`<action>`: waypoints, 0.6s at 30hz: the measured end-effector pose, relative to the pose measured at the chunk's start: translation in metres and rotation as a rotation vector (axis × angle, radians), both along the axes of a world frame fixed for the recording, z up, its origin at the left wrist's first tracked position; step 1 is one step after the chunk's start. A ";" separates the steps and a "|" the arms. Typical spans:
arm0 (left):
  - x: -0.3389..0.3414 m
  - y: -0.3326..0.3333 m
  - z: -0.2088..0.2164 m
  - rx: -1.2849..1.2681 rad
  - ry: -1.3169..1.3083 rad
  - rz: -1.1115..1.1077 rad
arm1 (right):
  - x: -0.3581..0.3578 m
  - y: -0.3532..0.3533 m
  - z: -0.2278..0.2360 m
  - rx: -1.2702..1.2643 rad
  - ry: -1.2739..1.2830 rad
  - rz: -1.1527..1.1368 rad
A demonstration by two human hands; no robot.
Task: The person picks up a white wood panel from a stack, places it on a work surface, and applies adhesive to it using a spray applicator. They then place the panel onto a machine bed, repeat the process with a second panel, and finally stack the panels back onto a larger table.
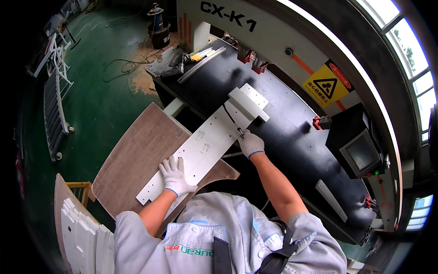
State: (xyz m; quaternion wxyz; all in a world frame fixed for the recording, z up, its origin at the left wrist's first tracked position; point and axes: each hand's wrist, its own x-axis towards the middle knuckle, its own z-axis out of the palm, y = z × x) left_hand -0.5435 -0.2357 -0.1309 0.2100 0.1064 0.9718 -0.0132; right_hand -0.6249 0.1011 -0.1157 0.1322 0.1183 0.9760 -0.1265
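A long white panel [210, 132] with drilled holes lies diagonally over a brown curved board [137, 146] and reaches onto the black machine table [292, 132]. Gloved in white, my left hand [175, 176] rests flat on the panel's near end, fingers spread. My right hand [251, 144], also gloved, is closed beside the panel's right edge around an air blow gun [240, 131]. Its thin dark nozzle [231, 116] points over the panel toward the far end. There a shorter white block [247, 105] lies crosswise. The blow gun's handle is hidden in my right hand.
A dark monitor [358, 153] stands right of the table. Red clamps [252, 61] line its far edge; a white strip [331, 201] lies at the right. Power tools [169, 63] sit at the back left corner. White panels [84, 233] are stacked lower left, with a roller rack [52, 112] beyond.
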 end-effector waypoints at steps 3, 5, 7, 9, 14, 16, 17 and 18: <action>0.031 -0.045 0.000 -0.050 -0.045 -0.060 | -0.032 -0.001 -0.005 0.068 -0.009 -0.118; 0.039 -0.077 -0.005 -0.068 -0.067 -0.117 | -0.045 0.016 -0.006 0.013 -0.163 -0.285; 0.038 -0.115 -0.004 -0.100 -0.082 -0.188 | -0.039 0.050 -0.019 -0.002 -0.245 -0.227; 0.033 -0.157 0.002 -0.120 -0.093 -0.220 | -0.026 0.066 -0.008 0.015 -0.250 -0.260; -0.018 -0.237 0.026 -0.254 -0.154 -0.336 | 0.011 0.147 -0.029 0.208 -0.171 -0.261; -0.039 -0.259 0.028 -0.338 -0.133 -0.311 | 0.003 0.144 -0.038 0.216 -0.103 -0.161; -0.042 -0.274 0.015 -0.364 -0.072 -0.270 | -0.004 0.133 -0.042 0.190 -0.057 -0.085; -0.038 -0.287 0.002 -0.341 0.015 -0.166 | -0.014 0.093 -0.032 0.156 -0.043 0.001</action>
